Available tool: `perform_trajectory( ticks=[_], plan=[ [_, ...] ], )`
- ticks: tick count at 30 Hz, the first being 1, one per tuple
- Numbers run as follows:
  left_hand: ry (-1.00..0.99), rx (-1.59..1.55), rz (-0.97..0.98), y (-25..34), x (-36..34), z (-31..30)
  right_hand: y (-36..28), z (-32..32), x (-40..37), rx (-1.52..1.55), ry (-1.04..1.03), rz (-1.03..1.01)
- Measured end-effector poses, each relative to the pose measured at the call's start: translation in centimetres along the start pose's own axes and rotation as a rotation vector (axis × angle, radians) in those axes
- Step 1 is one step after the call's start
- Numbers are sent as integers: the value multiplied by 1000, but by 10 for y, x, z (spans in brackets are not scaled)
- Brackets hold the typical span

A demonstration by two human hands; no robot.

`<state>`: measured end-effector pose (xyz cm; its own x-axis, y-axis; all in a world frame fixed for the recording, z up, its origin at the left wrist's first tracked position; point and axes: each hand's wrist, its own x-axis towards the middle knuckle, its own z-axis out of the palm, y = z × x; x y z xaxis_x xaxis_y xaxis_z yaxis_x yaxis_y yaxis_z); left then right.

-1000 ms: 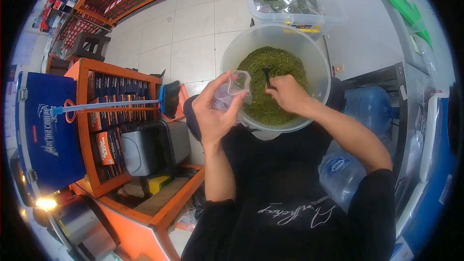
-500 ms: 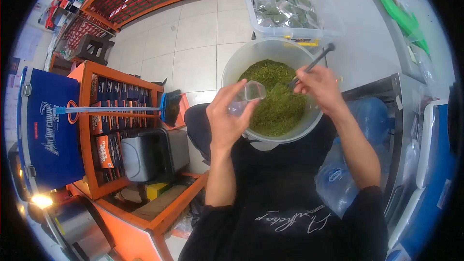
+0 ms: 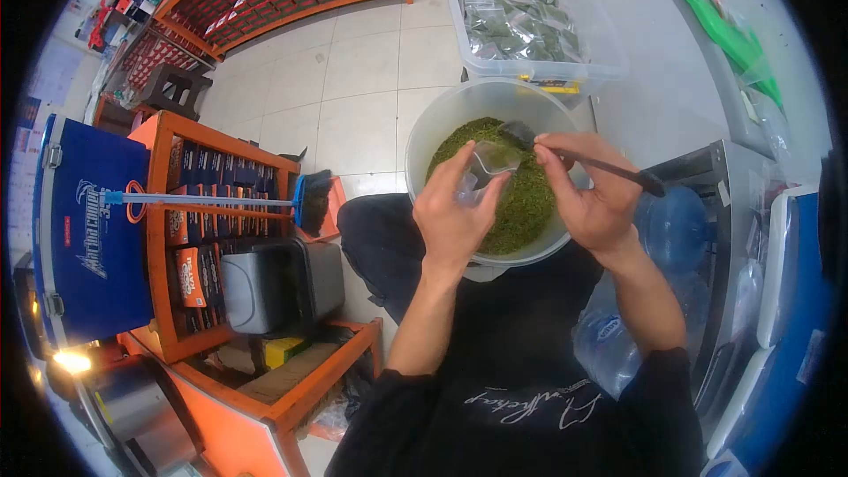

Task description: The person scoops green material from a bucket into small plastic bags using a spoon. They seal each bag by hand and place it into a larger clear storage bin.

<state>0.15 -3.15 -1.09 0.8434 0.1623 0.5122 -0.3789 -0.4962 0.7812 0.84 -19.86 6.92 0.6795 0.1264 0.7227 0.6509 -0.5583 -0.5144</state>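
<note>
My left hand (image 3: 457,212) grips a small clear plastic bag (image 3: 495,159), its mouth spread open above the bucket. Between the fingers of my right hand (image 3: 599,193) is a dark spoon (image 3: 614,168), whose bowl is beside the bag's mouth. Both hands are over a round translucent bucket (image 3: 421,143) that stands between the legs. Green crumbled herb-like material (image 3: 530,216) lies inside it. Whether the spoon's bowl carries any of it is hard to tell.
Beyond the bucket a clear bin (image 3: 601,53) holds many filled packets. At the left stand a grey container (image 3: 327,278), an orange shelf (image 3: 159,230) and a blue cooler box (image 3: 102,238). Large water bottles (image 3: 671,221) are at the right.
The spoon has risen out of the green material and swung round, its bowl now near the bag. My left hand has moved right with the bag, bringing both hands closer together.
</note>
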Motion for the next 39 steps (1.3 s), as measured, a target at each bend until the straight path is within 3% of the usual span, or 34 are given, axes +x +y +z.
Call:
perform_trajectory(
  ticks=[2, 4, 5, 7, 11, 13, 14, 16, 17, 19, 20, 22, 23, 25, 26, 28, 39],
  plan=[
    [8, -6, -13, -3, 1, 1, 2, -1, 0, 13, -4, -18],
    [1, -90, -208, -10, 3, -1, 9, 1, -6, -2, -29, 8],
    [5, -90, -206, -15, 2, -2, 16, 2, -12, -2, -29, 3],
    [-10, -262, -301, -25, 6, -5, 41, 8, -30, 105, -256, 190],
    [-27, -272, -358, -29, 13, -14, 77, 17, -58, 34, -443, 46],
    [-77, -303, -417, -22, 13, -19, 69, 15, -59, -73, -641, 263],
    [-79, -304, -418, -20, 13, -18, 64, 13, -58, -74, -641, 266],
    [-117, -164, -85, -16, 8, -12, 18, 10, -23, 71, -250, 171],
    [-122, -164, -88, -15, 6, -11, 17, 13, -22, 71, -249, 176],
    [-127, -224, -40, -12, 7, -9, 21, 16, -20, -104, -241, -88],
    [-130, -229, -32, -12, 9, -10, 25, 16, -23, -111, -234, -89],
    [-175, -335, -2, -13, 12, -16, 32, 17, -30, 50, -198, 93],
    [-169, -332, -9, -12, 11, -16, 31, 17, -34, 55, -206, 92],
    [-175, -442, -175, -6, 7, -17, 23, 19, -39, 315, -151, 330],
    [-175, -440, -176, -7, 5, -16, 20, 21, -40, 318, -152, 332],
    [-166, -519, -311, -8, 1, -14, 16, 23, -42, 686, -90, 573],
    [-217, -620, -403, 2, 3, -13, 19, 20, -37, 738, -138, 730]
  ],
)
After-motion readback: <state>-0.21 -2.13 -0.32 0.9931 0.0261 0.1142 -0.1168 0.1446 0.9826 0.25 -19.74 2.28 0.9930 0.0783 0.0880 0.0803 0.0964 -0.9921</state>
